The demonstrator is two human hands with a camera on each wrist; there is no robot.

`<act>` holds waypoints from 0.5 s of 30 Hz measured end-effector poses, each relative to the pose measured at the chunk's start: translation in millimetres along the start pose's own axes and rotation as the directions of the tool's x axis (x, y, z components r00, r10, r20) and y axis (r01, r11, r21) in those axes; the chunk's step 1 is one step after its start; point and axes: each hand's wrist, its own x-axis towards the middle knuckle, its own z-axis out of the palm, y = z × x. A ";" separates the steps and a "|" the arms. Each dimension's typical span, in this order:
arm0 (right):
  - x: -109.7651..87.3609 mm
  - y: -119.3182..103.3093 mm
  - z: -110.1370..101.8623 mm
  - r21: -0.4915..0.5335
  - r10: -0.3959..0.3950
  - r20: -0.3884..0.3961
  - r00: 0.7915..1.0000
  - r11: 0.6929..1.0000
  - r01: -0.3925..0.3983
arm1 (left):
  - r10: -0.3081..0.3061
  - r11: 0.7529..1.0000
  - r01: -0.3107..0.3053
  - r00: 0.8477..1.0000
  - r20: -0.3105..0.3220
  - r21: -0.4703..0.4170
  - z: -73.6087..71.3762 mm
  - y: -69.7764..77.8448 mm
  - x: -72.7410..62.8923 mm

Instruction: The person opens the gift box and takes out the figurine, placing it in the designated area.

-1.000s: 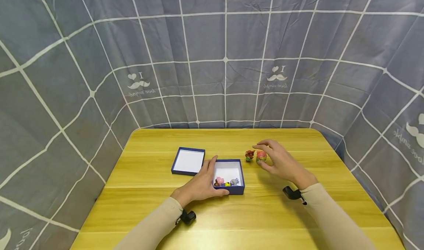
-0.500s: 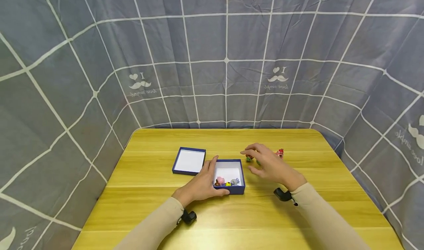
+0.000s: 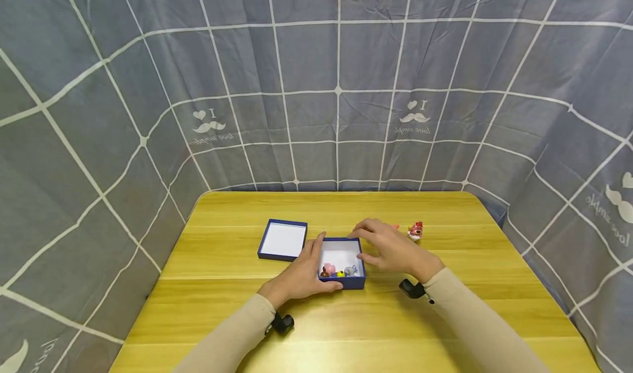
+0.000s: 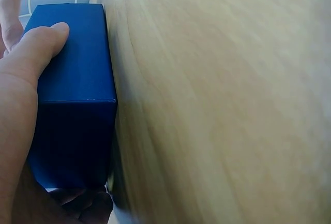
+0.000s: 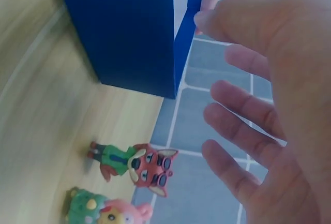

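My left hand [image 3: 299, 277] grips the open blue box [image 3: 352, 283], its thumb [image 4: 54, 38] against the front wall. Inside, along the front, lie small toy figurines: a pink one [image 3: 329, 268], a grey one [image 3: 350, 271], a yellow one [image 3: 340, 274] and a brown one [image 3: 324, 273]. Over the box's right rim hovers my right hand [image 3: 393, 250], fingers spread and loosely bent, holding nothing visible. Below it in the right wrist view stand a fox figurine [image 5: 150, 164] in a green shirt and a pink-and-green figurine [image 5: 106, 208]; the head view mostly hides both.
A shallow blue lid [image 3: 283, 240], white inside, lies behind and left of the box. To the right of my right hand stands a red-and-white figurine [image 3: 415, 230]. Grey curtains [image 3: 316, 115] with white lines surround the wooden table [image 3: 222, 290].
My right hand has moved left from above the figurines to the box's right rim. The red-and-white figurine has come into view behind it. The left hand stays on the box.
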 end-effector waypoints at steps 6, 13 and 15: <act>10.5 -3.8 -0.2 0.014 -0.006 0.085 0.996 1.000 0.005 | -0.005 1.000 0.005 1.000 -0.004 -0.002 -0.4 -2.7 1.8; 24.0 -10.0 1.4 0.017 -0.037 0.203 0.979 0.999 0.034 | 0.007 1.000 -0.007 1.000 0.005 -0.012 1.1 -4.2 2.2; 28.2 -12.0 2.8 0.030 -0.043 0.246 0.968 0.999 0.036 | 0.008 1.000 -0.008 1.000 0.008 -0.013 1.3 -4.2 1.8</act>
